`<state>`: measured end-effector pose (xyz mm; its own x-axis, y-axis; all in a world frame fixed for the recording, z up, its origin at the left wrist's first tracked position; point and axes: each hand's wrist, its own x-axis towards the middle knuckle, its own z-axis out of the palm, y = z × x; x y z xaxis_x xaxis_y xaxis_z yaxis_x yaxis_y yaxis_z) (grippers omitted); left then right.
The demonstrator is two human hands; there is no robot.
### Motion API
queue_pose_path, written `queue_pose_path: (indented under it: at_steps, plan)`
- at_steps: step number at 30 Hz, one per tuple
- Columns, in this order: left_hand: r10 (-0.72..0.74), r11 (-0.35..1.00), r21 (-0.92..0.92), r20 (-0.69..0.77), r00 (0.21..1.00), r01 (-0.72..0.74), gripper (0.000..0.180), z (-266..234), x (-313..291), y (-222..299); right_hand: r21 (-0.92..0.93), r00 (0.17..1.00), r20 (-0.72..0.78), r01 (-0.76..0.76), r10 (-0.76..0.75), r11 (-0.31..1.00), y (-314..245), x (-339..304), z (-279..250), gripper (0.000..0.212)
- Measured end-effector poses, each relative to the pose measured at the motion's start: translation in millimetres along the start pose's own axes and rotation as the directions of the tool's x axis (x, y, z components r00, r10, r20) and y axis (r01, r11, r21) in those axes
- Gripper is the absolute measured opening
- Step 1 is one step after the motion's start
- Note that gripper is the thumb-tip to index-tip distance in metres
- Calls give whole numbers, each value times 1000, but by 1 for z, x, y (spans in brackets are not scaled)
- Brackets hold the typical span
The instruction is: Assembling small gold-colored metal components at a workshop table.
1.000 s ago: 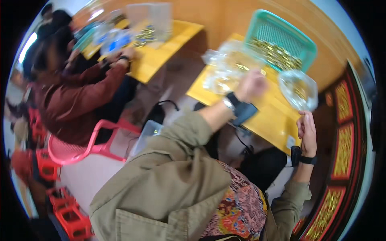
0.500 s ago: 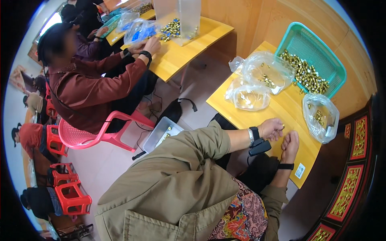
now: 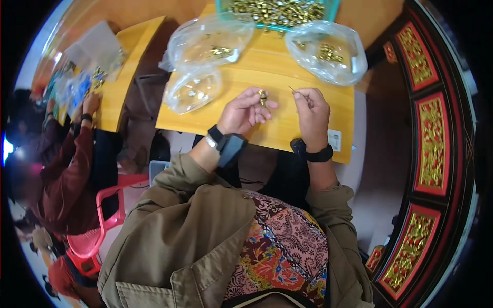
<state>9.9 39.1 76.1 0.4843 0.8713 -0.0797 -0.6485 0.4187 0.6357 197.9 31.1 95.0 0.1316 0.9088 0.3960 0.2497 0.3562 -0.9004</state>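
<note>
My left hand [image 3: 245, 110] is turned partly palm up above the near part of the yellow wooden table [image 3: 241, 84]. Its thumb and fingers hold a small gold-coloured metal fitting [image 3: 263, 98]. To the right of it, my right hand [image 3: 312, 109] pinches a thin, dark sliver-like piece [image 3: 291, 89] between thumb and forefinger, too small to name. The hands are a little apart. Beyond them lie a clear plastic bag [image 3: 328, 69] with several gold fittings and another clear bag [image 3: 192, 38] with more. A smaller clear bag [image 3: 179, 97] holds small white pieces.
A green basket [image 3: 222, 11] full of gold fittings stands at the table's far edge. On the left, a person in a dark red sleeve [image 3: 72, 169] works at another table [image 3: 134, 46], near a pink chair [image 3: 105, 213]. A carved red-and-gold panel [image 3: 430, 143] rises at right.
The view has swung right, bringing the table in front of me. My hands, close together before, are now farther apart, with the fitting in the left and a thin piece in the right.
</note>
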Motion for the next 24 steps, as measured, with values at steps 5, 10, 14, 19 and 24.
queue_pose_path:
  at_steps: [5, 10, 14, 19, 24]
  plan:
    - [-57, 992, -110, 74, 996, 65, 28, 30, 18, -11, -143, 991, -8, 129, -131, 981, -40, -10, -30, 3]
    - [-41, 985, -161, 164, 986, 68, 27, 67, 15, -5, -66, 990, -30, 136, -138, 989, -59, -22, -29, 7]
    - [-76, 981, -160, 201, 977, 109, 30, 52, -7, 30, -35, 979, -24, 201, -201, 979, -82, -21, 9, 6]
    - [-102, 980, -154, 158, 982, 126, 29, 6, -41, 87, -33, 984, 12, 180, -180, 983, -110, -17, 83, 6]
    - [-150, 966, -192, 136, 979, 175, 31, -35, -53, 138, -45, 983, 13, 182, -181, 982, -133, 3, 144, 6]
